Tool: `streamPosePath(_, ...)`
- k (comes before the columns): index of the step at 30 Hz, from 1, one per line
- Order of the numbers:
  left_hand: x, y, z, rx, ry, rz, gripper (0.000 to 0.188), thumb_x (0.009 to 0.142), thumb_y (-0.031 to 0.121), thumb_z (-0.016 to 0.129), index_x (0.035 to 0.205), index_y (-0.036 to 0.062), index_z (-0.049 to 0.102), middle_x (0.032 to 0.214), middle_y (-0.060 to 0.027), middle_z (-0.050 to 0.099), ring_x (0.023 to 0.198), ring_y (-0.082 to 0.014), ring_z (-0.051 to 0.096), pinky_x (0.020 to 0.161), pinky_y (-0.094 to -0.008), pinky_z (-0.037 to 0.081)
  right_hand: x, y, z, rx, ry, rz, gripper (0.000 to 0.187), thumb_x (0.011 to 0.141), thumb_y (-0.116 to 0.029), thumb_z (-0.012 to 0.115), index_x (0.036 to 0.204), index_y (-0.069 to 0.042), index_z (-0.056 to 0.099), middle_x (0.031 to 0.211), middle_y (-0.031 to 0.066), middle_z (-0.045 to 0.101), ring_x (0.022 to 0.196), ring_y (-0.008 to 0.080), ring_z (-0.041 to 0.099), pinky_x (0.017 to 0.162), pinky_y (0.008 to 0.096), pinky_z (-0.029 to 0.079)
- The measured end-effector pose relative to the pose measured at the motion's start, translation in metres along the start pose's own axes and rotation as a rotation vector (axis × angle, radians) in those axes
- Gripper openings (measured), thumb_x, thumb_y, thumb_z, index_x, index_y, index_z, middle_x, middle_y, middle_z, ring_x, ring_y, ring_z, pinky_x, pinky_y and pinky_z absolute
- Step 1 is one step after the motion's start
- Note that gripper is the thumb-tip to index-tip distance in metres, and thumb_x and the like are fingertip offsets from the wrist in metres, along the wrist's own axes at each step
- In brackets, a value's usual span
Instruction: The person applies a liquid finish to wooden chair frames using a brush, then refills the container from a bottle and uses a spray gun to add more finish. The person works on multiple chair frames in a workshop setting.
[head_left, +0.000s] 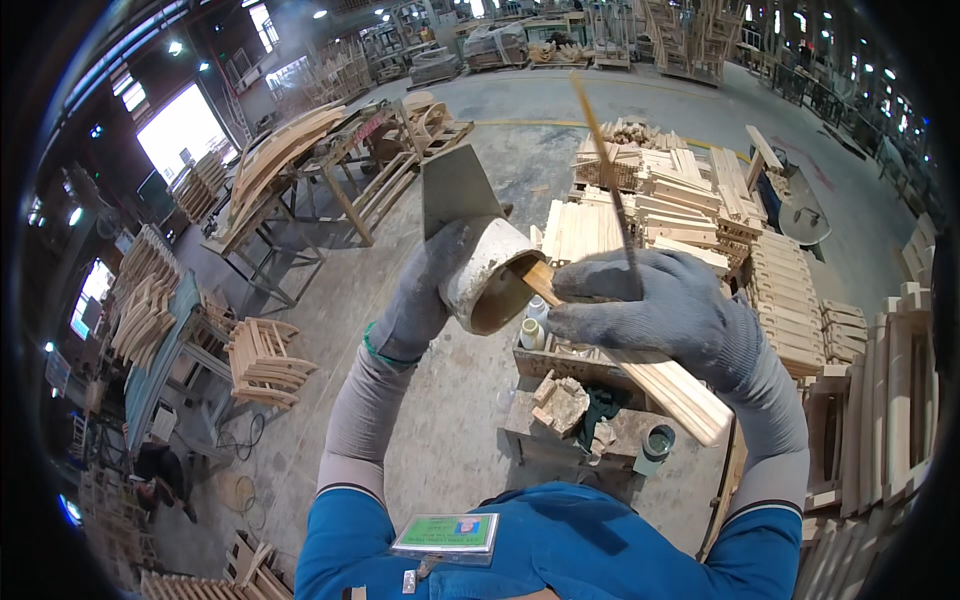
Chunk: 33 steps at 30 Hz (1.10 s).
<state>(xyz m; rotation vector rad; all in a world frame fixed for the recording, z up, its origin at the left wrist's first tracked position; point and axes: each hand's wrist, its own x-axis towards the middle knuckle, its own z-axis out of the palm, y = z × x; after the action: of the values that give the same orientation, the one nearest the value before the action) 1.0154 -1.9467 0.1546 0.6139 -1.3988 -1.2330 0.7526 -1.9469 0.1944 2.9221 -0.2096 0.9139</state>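
My left hand (435,275), in a grey glove, is closed around a stained off-white cup (488,262) tipped with its mouth toward my right hand. A flat grey trapezoid plate (456,188) rises from behind the cup; how it is held is hidden. My right hand (650,305), also gloved, is closed on a pale wooden slat (672,385). The slat runs beneath the fingers, and its far end reaches into the cup's mouth. A thin brown strip (605,160) stands up from beside the right fingers; I cannot tell whether they grip it.
Below my hands a work stand (530,435) carries bottles (533,334), a lumpy tan block (562,405) and a dark-topped container (657,443). Stacked wooden parts (690,200) stand ahead right; chair-like frames (885,400) are close right. Left are a trestle table (265,205) and curved slats (268,360).
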Motion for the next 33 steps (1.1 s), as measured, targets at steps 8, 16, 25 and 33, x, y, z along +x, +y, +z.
streamPosePath(8,-0.005,-0.004,0.009,-0.194,-0.016,0.059,0.057,0.091,0.038,0.044,0.127,-0.0054,0.041,0.123,-0.0196,0.051,0.111,-0.0265,0.054,0.097,-0.0369,0.042,-0.022,-0.009,0.053,0.672,0.415,0.178,0.022,0.08,-0.006,0.066,0.102,-0.011,0.064,0.097,0.0102,0.064,0.08,0.0181,0.065,0.072,0.0266,0.054)
streamPosePath(16,-0.004,-0.025,0.011,-0.129,0.125,0.256,0.087,0.08,0.056,0.053,0.133,-0.0088,0.029,0.119,-0.027,0.05,0.111,-0.0338,0.053,0.095,-0.0438,0.045,-0.012,-0.013,0.059,0.901,0.648,0.244,0.016,0.083,-0.01,0.064,0.099,-0.007,0.064,0.105,0.0162,0.063,0.1,0.0268,0.062,0.089,0.0406,0.05)
streamPosePath(25,-0.01,-0.035,-0.027,0.205,0.129,0.15,0.06,0.087,0.037,0.053,0.127,-0.0045,0.038,0.119,-0.0184,0.053,0.108,-0.0294,0.055,0.094,-0.0406,0.045,0.012,-0.021,0.037,-0.133,-0.213,-0.313,0.028,0.086,-0.024,0.048,0.083,0.003,0.055,0.083,0.0222,0.053,0.073,0.0286,0.062,0.056,0.039,0.052)
streamPosePath(33,-0.011,-0.028,-0.038,-0.005,-0.062,-0.261,0.048,0.088,0.018,0.059,0.13,0.0037,0.04,0.124,-0.0145,0.05,0.114,-0.0189,0.051,0.099,-0.0338,0.042,0.024,-0.003,0.029,-0.112,-0.204,-0.294,0.021,0.083,-0.019,0.051,0.085,0.002,0.053,0.08,0.0155,0.055,0.074,0.0276,0.061,0.06,0.0353,0.054)
